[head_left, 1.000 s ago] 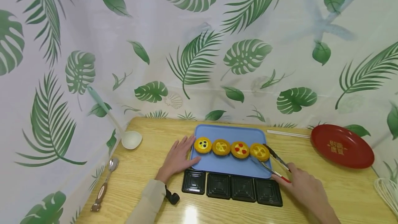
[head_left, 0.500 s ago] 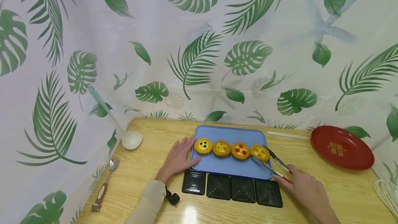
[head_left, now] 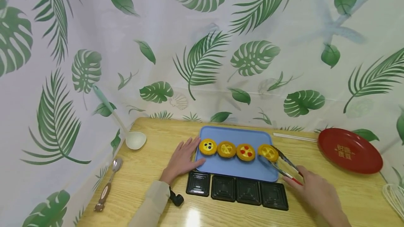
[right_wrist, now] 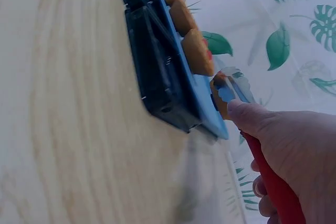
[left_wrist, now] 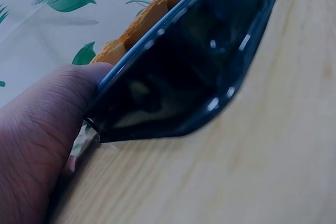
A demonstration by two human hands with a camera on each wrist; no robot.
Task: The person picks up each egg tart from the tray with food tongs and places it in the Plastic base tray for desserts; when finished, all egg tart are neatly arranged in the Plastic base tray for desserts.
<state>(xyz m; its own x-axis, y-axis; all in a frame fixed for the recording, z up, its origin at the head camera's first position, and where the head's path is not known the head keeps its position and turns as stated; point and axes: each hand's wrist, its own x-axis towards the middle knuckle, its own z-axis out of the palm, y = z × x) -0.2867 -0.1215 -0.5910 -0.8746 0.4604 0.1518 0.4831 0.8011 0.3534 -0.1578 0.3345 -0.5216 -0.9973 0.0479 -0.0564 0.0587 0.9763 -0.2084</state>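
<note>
Opening a gap along the row since the earlier frame: on the bench [head_left: 157, 132], touching the blue tray [head_left: 235, 134] at its left edge with a straight-fingered left hand [head_left: 181, 162], gripping red-handled tongs [right_wrist: 265, 166] in the right hand [head_left: 320, 192], and pinching the rightmost tart [head_left: 268, 152] near the tray's right end. Seemingly drawing this tart clear, likely needing a steady squeeze next. Working well apart from a red plate [head_left: 350, 150], but possibly being hampered by four black dishes [head_left: 223, 187] beside the tray and the red-topped tart [head_left: 246, 152] just left.
</note>
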